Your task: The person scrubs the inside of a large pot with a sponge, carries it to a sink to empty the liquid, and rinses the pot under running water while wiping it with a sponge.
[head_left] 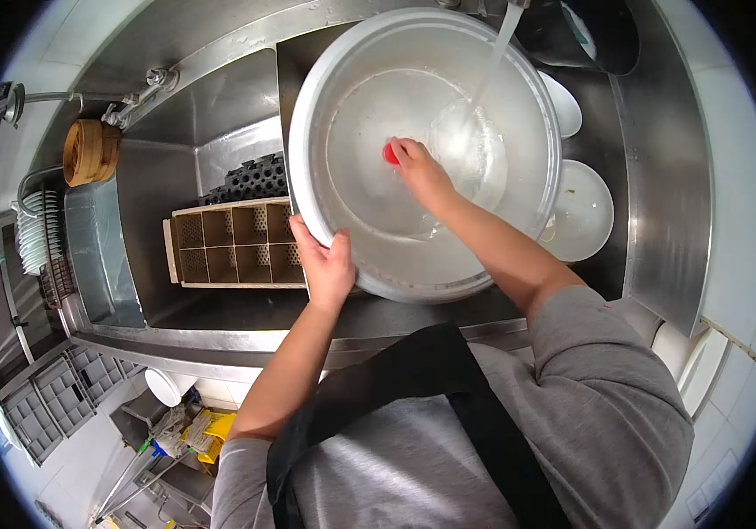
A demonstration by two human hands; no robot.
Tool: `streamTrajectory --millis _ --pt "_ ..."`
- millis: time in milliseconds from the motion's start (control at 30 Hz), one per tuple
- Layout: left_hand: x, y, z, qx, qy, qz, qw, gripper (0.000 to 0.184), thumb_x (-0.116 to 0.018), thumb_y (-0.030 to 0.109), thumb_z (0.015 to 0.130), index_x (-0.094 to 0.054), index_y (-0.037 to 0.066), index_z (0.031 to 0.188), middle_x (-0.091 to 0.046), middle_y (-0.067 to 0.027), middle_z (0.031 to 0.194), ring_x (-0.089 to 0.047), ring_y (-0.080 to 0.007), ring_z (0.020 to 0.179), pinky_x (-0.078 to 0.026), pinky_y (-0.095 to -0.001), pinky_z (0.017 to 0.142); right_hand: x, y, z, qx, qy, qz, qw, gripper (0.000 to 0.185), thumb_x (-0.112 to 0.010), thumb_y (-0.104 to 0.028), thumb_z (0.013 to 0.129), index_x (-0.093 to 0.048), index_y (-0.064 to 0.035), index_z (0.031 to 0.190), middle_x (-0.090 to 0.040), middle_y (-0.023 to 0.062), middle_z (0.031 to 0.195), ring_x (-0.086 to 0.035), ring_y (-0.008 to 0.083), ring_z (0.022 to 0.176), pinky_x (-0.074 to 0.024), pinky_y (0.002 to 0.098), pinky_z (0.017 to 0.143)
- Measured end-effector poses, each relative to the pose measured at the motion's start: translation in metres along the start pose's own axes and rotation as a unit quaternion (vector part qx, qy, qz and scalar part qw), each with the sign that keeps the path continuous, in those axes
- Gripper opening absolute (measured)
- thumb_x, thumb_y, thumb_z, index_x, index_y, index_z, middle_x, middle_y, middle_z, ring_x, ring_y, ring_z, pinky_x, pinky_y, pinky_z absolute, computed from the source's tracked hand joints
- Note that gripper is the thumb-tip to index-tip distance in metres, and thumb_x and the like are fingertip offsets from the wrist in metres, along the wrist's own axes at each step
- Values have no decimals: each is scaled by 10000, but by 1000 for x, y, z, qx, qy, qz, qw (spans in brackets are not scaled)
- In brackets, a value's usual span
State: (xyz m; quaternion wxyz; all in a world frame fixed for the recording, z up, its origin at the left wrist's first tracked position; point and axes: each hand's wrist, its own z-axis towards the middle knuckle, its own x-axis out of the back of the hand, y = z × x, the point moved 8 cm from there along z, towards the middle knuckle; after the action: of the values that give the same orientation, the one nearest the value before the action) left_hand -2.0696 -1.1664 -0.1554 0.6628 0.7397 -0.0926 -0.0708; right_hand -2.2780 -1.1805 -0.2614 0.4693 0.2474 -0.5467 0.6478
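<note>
A large, pale round tub tilts in the metal sink, with water from the tap stream pooling on its bottom. My left hand is closed on the near left rim, thumb over the edge. Inside the tub, my right hand reaches to the bottom, its fingers closed round a small red thing. Most of that red thing is hidden by the fingers, so its kind cannot be made out.
Left of the tub, a divided tan rack sits in the sink beside a black perforated mat. White bowls lie to the right. A dark pan is at the back right, bamboo steamers and stacked plates far left.
</note>
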Motion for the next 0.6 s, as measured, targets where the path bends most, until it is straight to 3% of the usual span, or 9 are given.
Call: streamTrajectory --millis 33,67,100,233,333,400,433,500,600 --pt "1 0 0 2 0 2 1000 354 -508 -39 793 -337 53 1089 -447 -65 1003 -450 -122 921 -380 -267 850 -4 -8 -10 41 -12 30 999 315 -489 -80 868 -482 4 1172 -509 137 1126 -506 303 1054 -479 390 854" --pt "2 -2 0 2 -6 9 1000 354 -505 -39 793 -337 53 1090 -449 -65 1002 -452 -124 921 -381 -268 853 3 3 6 -91 -41 130 986 333 -486 -68 866 -485 -7 1193 -515 130 1140 -503 298 1074 -474 390 869" --pt "2 -3 -1 3 -12 17 1000 354 -503 -39 793 -337 53 1091 -451 -66 1000 -455 -125 920 -382 -269 855 13 4 27 -95 -43 131 986 333 -486 -68 866 -485 -7 1193 -515 130 1140 -503 298 1074 -474 390 869" --pt "3 -2 0 -4 -13 38 999 351 -500 -37 792 -338 54 1090 -452 -66 1001 -457 -127 921 -385 -270 857 23 12 60 -80 -30 -26 996 348 -479 -23 843 -480 6 1189 -514 149 1160 -501 306 1089 -470 382 880" --pt "3 -6 0 1 -8 11 1000 367 -520 -21 791 -332 29 1102 -470 -112 1041 -492 -170 965 -393 -297 892 -10 6 -15 -294 -127 275 907 351 -481 -12 825 -482 10 1175 -524 159 1100 -519 308 1035 -480 394 846" --pt "4 -7 -2 2 -5 3 1000 374 -522 -22 792 -330 31 1108 -472 -112 1045 -492 -172 969 -393 -299 894 13 -51 -28 100 -26 -8 995 289 -448 -60 860 -494 7 1138 -525 184 1101 -522 324 1038 -477 404 826" --pt "4 -8 -3 1 -3 -6 1000 381 -525 -23 793 -328 32 1114 -473 -112 1050 -493 -174 974 -392 -300 896 6 -42 -19 99 -25 -8 995 289 -448 -60 860 -494 7 1138 -525 184 1101 -522 324 1038 -477 404 826" --pt "6 -9 -2 0 -6 6 1000 384 -526 -25 793 -327 33 1116 -472 -109 1047 -491 -174 975 -391 -299 896 18 -1 47 -129 -22 136 982 307 -403 -254 935 -531 -12 1072 -555 182 1085 -542 324 995 -455 408 805" --pt "5 -8 -4 2 -6 14 1000 383 -527 -28 793 -327 35 1113 -467 -103 1037 -486 -172 971 -390 -298 894 -18 9 102 -71 82 63 992 378 -378 -335 945 -537 -31 1104 -570 193 1042 -546 350 999 -434 409 812"
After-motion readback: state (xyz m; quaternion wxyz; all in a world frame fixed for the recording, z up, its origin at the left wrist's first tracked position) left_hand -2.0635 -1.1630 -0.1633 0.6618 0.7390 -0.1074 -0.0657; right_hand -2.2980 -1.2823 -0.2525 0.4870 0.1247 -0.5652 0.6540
